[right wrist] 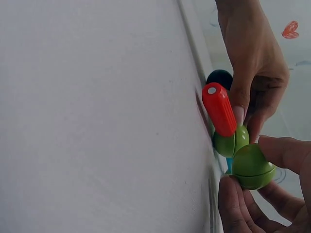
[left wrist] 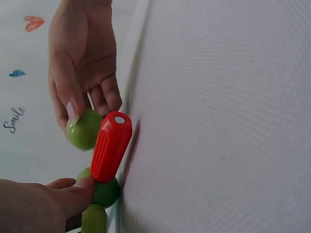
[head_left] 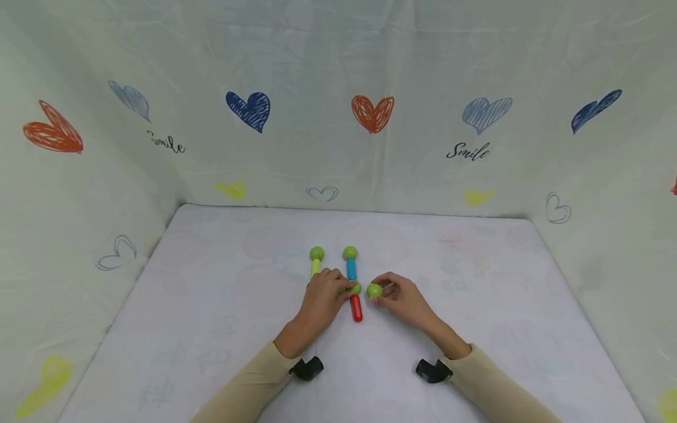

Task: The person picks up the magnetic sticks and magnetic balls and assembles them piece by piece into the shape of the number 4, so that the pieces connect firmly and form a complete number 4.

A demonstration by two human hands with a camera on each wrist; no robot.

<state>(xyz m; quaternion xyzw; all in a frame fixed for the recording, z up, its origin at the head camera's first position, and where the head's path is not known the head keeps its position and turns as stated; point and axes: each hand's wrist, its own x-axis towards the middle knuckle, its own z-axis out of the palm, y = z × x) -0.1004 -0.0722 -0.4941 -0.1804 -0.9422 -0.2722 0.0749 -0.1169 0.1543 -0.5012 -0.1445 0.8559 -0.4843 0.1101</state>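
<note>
My left hand (head_left: 324, 295) pinches a green ball (head_left: 357, 288) between thumb and fingers. A red ribbed rod (head_left: 357, 309) joins that ball and points toward me, with a pale magnet-like dot on its end (left wrist: 119, 120) in the left wrist view. From the ball's far side a blue rod (head_left: 351, 269) runs to another green ball (head_left: 350, 252). Just to the right, my right hand (head_left: 406, 301) holds a loose green ball (head_left: 374, 291) by thumb and fingertips, close beside the pinched one. Left of these, a yellow-green rod (head_left: 315, 267) topped by a green ball (head_left: 317, 253) is partly hidden by my left hand.
A white table (head_left: 254, 235) carries all the pieces. Behind it and along both sides hangs a pale curtain (head_left: 317, 153) printed with hearts and "Smile". Black wrist cameras sit at the left cuff (head_left: 308, 369) and right cuff (head_left: 433, 371).
</note>
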